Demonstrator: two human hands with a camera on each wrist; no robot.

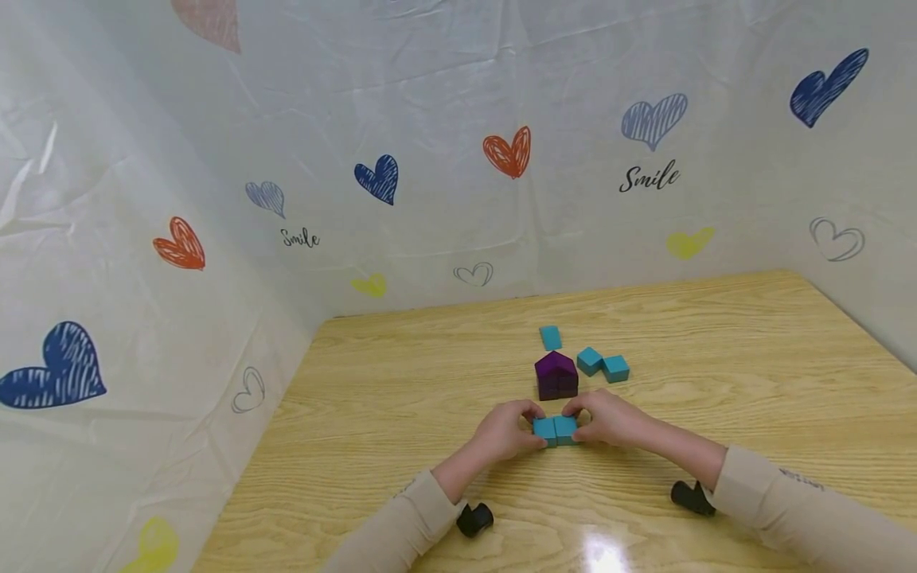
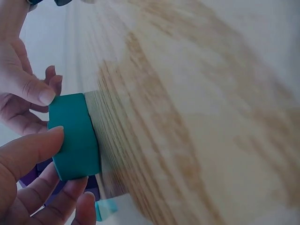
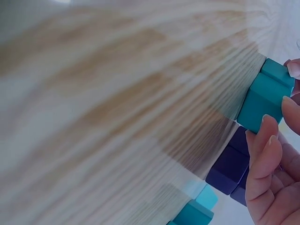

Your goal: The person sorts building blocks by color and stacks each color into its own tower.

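Two blue blocks stand side by side on the wooden table, their near faces lined up. My left hand [image 1: 501, 432] pinches the left blue block [image 1: 544, 431] between thumb and fingers. From the other side, my right hand [image 1: 609, 418] grips the right blue block [image 1: 566, 429] the same way. The left wrist view shows my left thumb on the near face of a teal-looking block [image 2: 75, 140], fingers on its far side. Just beyond the pair is a purple house-shaped stack [image 1: 556, 377] with a peaked top. In the right wrist view, the purple blocks [image 3: 228, 169] are partly hidden behind my fingers.
Behind the purple stack lies a flat blue block [image 1: 551, 337]. To its right sit two more blue blocks, one turned cornerwise [image 1: 590, 360] and one beside it [image 1: 615, 368]. A white sheet printed with hearts [image 1: 430, 231] hangs along the table's back and left edges.
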